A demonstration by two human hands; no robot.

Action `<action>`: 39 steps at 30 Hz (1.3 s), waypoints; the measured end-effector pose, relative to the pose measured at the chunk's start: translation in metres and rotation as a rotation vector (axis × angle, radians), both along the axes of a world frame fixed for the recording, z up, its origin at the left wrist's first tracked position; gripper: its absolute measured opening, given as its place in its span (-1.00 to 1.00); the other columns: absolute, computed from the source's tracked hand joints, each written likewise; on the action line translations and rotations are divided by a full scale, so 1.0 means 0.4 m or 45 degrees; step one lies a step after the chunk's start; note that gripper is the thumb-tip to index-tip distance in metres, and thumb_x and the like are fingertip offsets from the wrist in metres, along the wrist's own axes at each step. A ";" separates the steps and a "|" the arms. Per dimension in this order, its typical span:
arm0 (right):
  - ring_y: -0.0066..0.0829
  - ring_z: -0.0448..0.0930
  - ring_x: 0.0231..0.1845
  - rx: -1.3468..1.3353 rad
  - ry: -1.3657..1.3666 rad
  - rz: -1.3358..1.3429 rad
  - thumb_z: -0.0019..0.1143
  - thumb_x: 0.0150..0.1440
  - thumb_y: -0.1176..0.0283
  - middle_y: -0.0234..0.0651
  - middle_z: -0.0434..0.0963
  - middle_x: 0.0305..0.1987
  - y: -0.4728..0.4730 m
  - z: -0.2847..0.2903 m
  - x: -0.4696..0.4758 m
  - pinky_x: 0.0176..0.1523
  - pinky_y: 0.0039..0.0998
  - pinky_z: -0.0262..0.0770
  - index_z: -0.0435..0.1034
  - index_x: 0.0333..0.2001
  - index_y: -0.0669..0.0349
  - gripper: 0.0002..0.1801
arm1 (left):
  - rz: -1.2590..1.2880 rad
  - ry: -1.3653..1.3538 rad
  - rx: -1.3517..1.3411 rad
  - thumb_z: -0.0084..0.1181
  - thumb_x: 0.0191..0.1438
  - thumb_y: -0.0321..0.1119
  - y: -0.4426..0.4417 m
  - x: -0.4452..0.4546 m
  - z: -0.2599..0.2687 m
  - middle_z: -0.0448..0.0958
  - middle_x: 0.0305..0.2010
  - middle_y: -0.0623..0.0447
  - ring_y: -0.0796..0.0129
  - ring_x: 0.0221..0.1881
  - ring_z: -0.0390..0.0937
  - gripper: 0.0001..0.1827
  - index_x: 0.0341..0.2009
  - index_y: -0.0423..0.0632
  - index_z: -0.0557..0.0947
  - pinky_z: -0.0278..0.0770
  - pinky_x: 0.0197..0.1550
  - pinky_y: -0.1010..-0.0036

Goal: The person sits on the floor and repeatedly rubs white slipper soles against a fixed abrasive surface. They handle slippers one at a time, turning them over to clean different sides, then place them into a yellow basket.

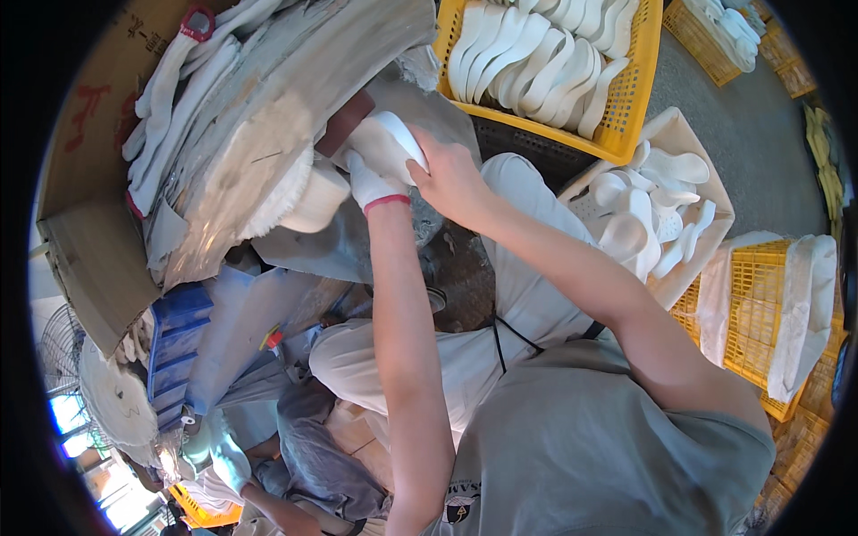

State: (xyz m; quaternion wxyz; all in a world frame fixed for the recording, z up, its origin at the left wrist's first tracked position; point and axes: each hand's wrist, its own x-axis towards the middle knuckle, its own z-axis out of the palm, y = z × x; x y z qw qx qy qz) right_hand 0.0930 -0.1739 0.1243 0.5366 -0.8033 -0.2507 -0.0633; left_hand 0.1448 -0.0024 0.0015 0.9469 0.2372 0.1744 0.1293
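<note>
A white moulded insole is held between my two hands, its far end against or very near a reddish-brown abrasive wheel; exact contact cannot be told. My left hand, in a white knit glove with a red cuff, supports the near underside. The bare right hand grips the insole's right edge, thumb and fingers on either side. Left of the gloved hand, a thick off-white pad with a frayed edge shows below a worn, dust-covered guard.
A yellow crate holds rows of white insoles. Loose insoles fill a lined box beside my right arm. White gloves lie on the guard by a cardboard sheet. At lower left, a co-worker's gloved hand works nearby.
</note>
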 end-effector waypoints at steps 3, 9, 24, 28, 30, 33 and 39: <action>0.08 0.70 -0.37 0.232 0.209 0.179 0.05 0.16 0.55 0.14 0.63 -0.37 0.051 0.007 0.011 -0.21 -0.08 0.63 0.39 0.08 0.36 -0.62 | -0.094 0.024 0.650 -0.05 0.41 -0.02 0.172 -0.067 -0.107 0.38 0.39 -0.03 0.10 0.34 0.39 -0.44 0.37 -0.03 0.39 0.32 0.39 0.21; -0.01 0.72 -0.44 0.111 0.492 0.299 0.04 0.14 0.46 0.09 0.63 -0.43 0.108 -0.018 0.086 -0.25 -0.15 0.65 0.46 -0.18 0.45 -0.75 | 0.108 0.662 1.713 0.21 0.27 -0.02 0.259 -0.319 -0.066 0.63 0.08 -0.06 0.11 0.05 0.58 -0.53 0.09 -0.11 0.64 0.48 0.16 0.28; 0.14 0.54 0.16 -0.533 -0.125 0.224 0.22 0.03 0.40 0.20 0.51 0.14 -0.108 0.024 -0.134 0.26 0.00 0.46 0.24 0.27 0.42 -0.28 | -0.088 0.164 0.764 0.11 0.39 -0.22 -0.178 -0.279 0.106 0.61 0.07 0.03 0.38 0.02 0.58 -0.58 0.19 -0.25 0.55 0.54 0.08 0.45; 0.18 0.46 0.25 -0.744 -0.825 0.297 0.35 -0.07 0.49 0.16 0.40 0.29 -0.170 -0.082 -0.245 0.35 0.06 0.33 0.29 0.23 0.41 -0.25 | -0.177 0.507 0.811 0.27 0.25 -0.18 -0.167 -0.287 0.101 0.66 -0.11 -0.04 0.33 -0.22 0.64 -0.57 0.04 -0.27 0.63 0.62 -0.16 0.39; 0.05 0.58 0.08 -0.768 -0.429 0.319 0.40 -0.01 0.45 0.10 0.54 0.09 -0.159 -0.083 -0.239 0.19 -0.08 0.48 0.36 0.13 0.42 -0.37 | -0.247 0.830 1.101 0.24 0.23 0.06 -0.105 -0.299 0.104 0.67 -0.32 -0.04 0.30 -0.35 0.64 -0.46 -0.13 -0.27 0.69 0.60 -0.25 0.40; -0.12 0.67 -0.23 -0.371 0.392 0.386 0.45 0.08 0.35 -0.01 0.64 -0.24 -0.084 -0.005 -0.192 -0.10 -0.21 0.58 0.42 -0.05 0.41 -0.53 | 0.267 0.848 0.824 0.01 0.35 0.11 0.031 -0.319 0.056 0.66 -0.30 -0.09 0.24 -0.31 0.67 -0.41 -0.13 -0.29 0.64 0.63 -0.21 0.38; -0.30 0.66 -0.45 -0.195 0.110 0.310 0.47 0.08 0.33 -0.06 0.63 -0.43 0.137 -0.027 -0.185 -0.36 -0.29 0.53 0.42 -0.16 0.34 -0.59 | 0.123 0.021 0.067 -0.20 0.43 0.19 0.112 -0.273 -0.050 0.66 -0.08 0.03 0.17 -0.12 0.64 -0.43 0.05 -0.04 0.62 0.61 -0.03 0.24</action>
